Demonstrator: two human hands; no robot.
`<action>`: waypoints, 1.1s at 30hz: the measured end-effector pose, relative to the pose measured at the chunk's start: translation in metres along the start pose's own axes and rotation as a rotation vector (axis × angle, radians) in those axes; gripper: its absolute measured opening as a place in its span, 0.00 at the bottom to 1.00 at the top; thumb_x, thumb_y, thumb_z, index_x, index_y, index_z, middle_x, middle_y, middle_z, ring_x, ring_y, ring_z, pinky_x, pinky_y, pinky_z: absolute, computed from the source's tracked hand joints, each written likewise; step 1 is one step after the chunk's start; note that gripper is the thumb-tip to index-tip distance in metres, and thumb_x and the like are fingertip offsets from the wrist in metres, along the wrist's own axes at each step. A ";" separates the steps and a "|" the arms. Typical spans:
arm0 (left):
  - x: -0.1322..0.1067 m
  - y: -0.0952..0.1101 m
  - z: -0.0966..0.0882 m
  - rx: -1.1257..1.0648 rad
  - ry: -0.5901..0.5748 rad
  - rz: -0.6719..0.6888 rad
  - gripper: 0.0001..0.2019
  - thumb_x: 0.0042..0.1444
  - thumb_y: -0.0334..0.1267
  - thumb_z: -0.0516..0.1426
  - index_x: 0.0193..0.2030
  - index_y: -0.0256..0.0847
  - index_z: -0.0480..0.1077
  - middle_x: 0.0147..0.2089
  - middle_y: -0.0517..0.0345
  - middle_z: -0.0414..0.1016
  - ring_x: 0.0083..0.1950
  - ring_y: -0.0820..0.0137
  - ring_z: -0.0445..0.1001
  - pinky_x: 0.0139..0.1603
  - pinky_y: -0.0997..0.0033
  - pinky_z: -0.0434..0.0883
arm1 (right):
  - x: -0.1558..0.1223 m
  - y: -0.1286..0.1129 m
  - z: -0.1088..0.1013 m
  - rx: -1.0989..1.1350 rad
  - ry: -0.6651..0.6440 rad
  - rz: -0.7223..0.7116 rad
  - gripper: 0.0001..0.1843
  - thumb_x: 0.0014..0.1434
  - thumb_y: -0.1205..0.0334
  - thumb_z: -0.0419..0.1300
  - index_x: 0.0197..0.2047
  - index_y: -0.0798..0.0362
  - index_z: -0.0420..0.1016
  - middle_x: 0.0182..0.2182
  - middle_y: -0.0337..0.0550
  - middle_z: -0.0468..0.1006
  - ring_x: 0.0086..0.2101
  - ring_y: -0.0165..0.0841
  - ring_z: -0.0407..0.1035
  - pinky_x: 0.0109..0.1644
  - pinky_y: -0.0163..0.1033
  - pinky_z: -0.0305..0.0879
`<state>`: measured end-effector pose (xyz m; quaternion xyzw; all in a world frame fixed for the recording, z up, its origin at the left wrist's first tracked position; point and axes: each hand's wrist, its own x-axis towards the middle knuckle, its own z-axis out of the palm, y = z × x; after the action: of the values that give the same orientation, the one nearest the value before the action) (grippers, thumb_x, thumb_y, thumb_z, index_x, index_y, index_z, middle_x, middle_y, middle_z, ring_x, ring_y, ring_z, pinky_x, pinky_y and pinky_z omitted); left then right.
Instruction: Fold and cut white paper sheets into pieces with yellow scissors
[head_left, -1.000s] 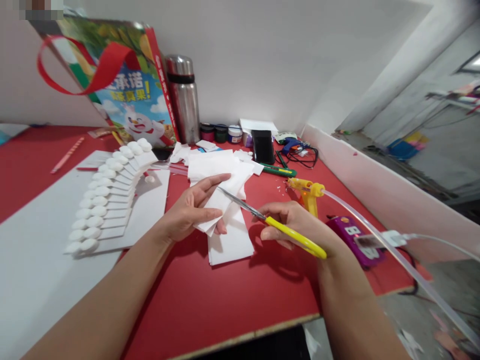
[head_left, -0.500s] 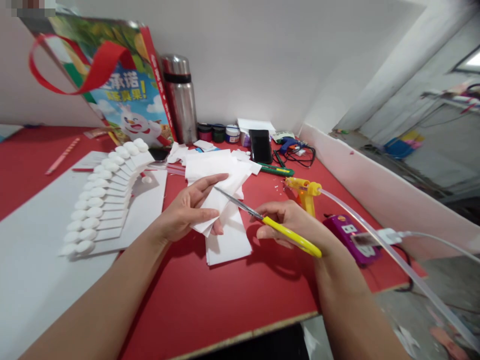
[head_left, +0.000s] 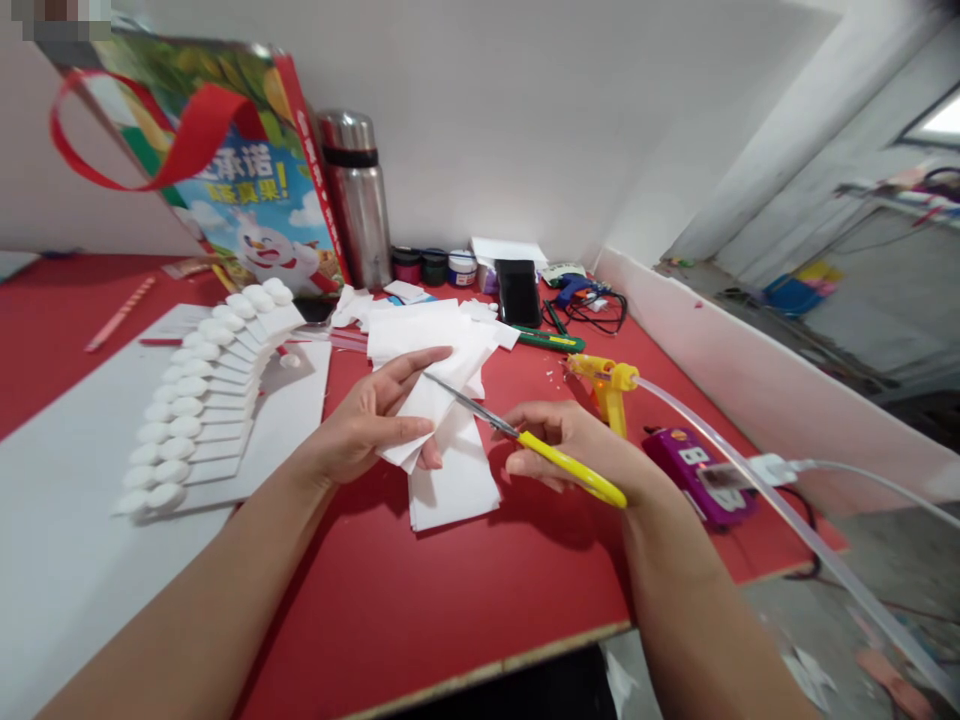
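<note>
Left of the paper stack (head_left: 454,485), a white board (head_left: 292,420) carrying fanned strips lies flat on the bench (head_left: 450,600). Just above the stack, the left hand (head_left: 360,430) has its grip pinched on a folded paper piece (head_left: 431,405), fingers spread on top. The scissors (head_left: 517,437), blades almost together, meet the piece's right edge. The right hand (head_left: 577,440), right of the stack, has its grip wrapped round the yellow handles. For a clean cut, hold the piece taut and the left fingertips off the blade line. Further right of the stack, a glue gun (head_left: 609,385) and its stick limit room for the right arm. Open bench lies in front of the stack, toward the near edge.
</note>
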<state>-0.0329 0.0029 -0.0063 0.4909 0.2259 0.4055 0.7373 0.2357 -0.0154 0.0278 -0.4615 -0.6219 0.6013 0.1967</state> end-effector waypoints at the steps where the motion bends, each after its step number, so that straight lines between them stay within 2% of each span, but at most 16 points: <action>1: 0.000 0.000 0.000 0.004 0.002 0.000 0.36 0.56 0.27 0.65 0.70 0.44 0.60 0.53 0.49 0.79 0.28 0.68 0.82 0.27 0.76 0.77 | 0.000 0.000 0.000 0.000 0.001 -0.002 0.20 0.52 0.52 0.74 0.41 0.56 0.75 0.24 0.33 0.77 0.17 0.21 0.61 0.21 0.28 0.55; 5: 0.000 0.000 0.000 0.028 0.014 0.003 0.35 0.55 0.28 0.66 0.69 0.45 0.62 0.57 0.49 0.76 0.29 0.68 0.82 0.27 0.75 0.77 | 0.001 0.004 -0.001 -0.006 -0.003 0.005 0.19 0.53 0.51 0.74 0.40 0.55 0.76 0.23 0.33 0.76 0.16 0.20 0.61 0.20 0.28 0.55; 9: 0.000 0.000 0.001 0.037 0.006 0.008 0.35 0.55 0.28 0.66 0.69 0.46 0.63 0.58 0.48 0.75 0.28 0.69 0.82 0.27 0.76 0.77 | 0.001 0.010 -0.003 -0.016 -0.011 0.025 0.20 0.54 0.49 0.72 0.43 0.55 0.78 0.28 0.37 0.80 0.16 0.21 0.62 0.19 0.29 0.55; 13: 0.000 0.000 0.003 0.027 -0.017 -0.018 0.36 0.55 0.28 0.66 0.69 0.44 0.61 0.53 0.49 0.79 0.29 0.68 0.82 0.27 0.77 0.76 | 0.002 0.010 0.000 0.022 -0.002 0.037 0.20 0.54 0.50 0.73 0.43 0.55 0.77 0.28 0.39 0.81 0.16 0.21 0.60 0.18 0.29 0.53; 16: 0.001 -0.002 0.003 0.002 -0.011 -0.041 0.38 0.53 0.28 0.68 0.69 0.43 0.61 0.50 0.50 0.80 0.28 0.68 0.82 0.26 0.77 0.76 | 0.002 0.007 0.001 0.073 -0.003 0.018 0.20 0.53 0.51 0.73 0.41 0.55 0.76 0.24 0.36 0.78 0.15 0.20 0.57 0.16 0.28 0.50; 19: 0.002 -0.002 0.002 -0.011 0.088 -0.038 0.37 0.52 0.29 0.69 0.68 0.43 0.62 0.47 0.52 0.82 0.28 0.68 0.82 0.27 0.75 0.77 | 0.000 0.007 -0.002 0.160 0.038 -0.095 0.20 0.54 0.51 0.73 0.41 0.56 0.75 0.17 0.30 0.69 0.13 0.20 0.56 0.15 0.27 0.48; 21: 0.002 -0.001 0.002 -0.008 0.124 -0.047 0.35 0.52 0.30 0.69 0.66 0.40 0.63 0.39 0.54 0.83 0.27 0.68 0.82 0.28 0.75 0.76 | 0.000 0.008 -0.005 0.228 0.077 -0.206 0.21 0.55 0.48 0.71 0.42 0.56 0.74 0.17 0.29 0.66 0.13 0.20 0.54 0.15 0.27 0.47; 23: 0.001 0.000 0.005 0.001 0.101 -0.088 0.32 0.54 0.33 0.68 0.64 0.37 0.65 0.31 0.53 0.83 0.27 0.67 0.81 0.28 0.76 0.75 | 0.001 0.010 -0.007 0.286 0.119 -0.309 0.22 0.58 0.46 0.68 0.43 0.56 0.74 0.18 0.30 0.67 0.12 0.20 0.53 0.14 0.28 0.46; 25: 0.001 -0.001 0.008 0.018 0.069 -0.143 0.30 0.54 0.35 0.69 0.62 0.35 0.66 0.29 0.51 0.82 0.28 0.66 0.81 0.32 0.73 0.76 | 0.002 0.011 -0.006 0.309 0.173 -0.368 0.22 0.60 0.44 0.66 0.43 0.55 0.72 0.19 0.30 0.67 0.11 0.19 0.52 0.13 0.28 0.45; 29: 0.003 -0.008 0.012 0.071 0.068 -0.236 0.27 0.54 0.41 0.70 0.59 0.38 0.71 0.38 0.47 0.84 0.38 0.63 0.83 0.42 0.66 0.77 | 0.009 0.004 0.005 0.320 0.333 -0.318 0.20 0.61 0.44 0.64 0.40 0.54 0.71 0.18 0.29 0.66 0.11 0.20 0.52 0.13 0.29 0.47; 31: 0.006 -0.012 0.013 0.140 0.067 -0.211 0.22 0.55 0.42 0.69 0.55 0.39 0.75 0.45 0.46 0.84 0.44 0.62 0.82 0.45 0.66 0.76 | 0.015 -0.009 0.011 0.323 0.426 -0.254 0.20 0.60 0.43 0.64 0.36 0.52 0.69 0.18 0.30 0.67 0.11 0.21 0.54 0.13 0.30 0.49; 33: 0.008 -0.014 0.013 0.239 0.095 -0.128 0.19 0.56 0.43 0.68 0.52 0.39 0.78 0.51 0.45 0.82 0.50 0.61 0.80 0.49 0.66 0.75 | 0.023 -0.025 0.015 0.297 0.492 -0.203 0.23 0.58 0.41 0.66 0.31 0.51 0.66 0.18 0.31 0.68 0.12 0.22 0.56 0.13 0.30 0.50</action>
<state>-0.0137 -0.0003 -0.0128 0.5402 0.3381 0.3506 0.6863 0.2039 -0.0017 0.0409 -0.4949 -0.5037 0.5332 0.4659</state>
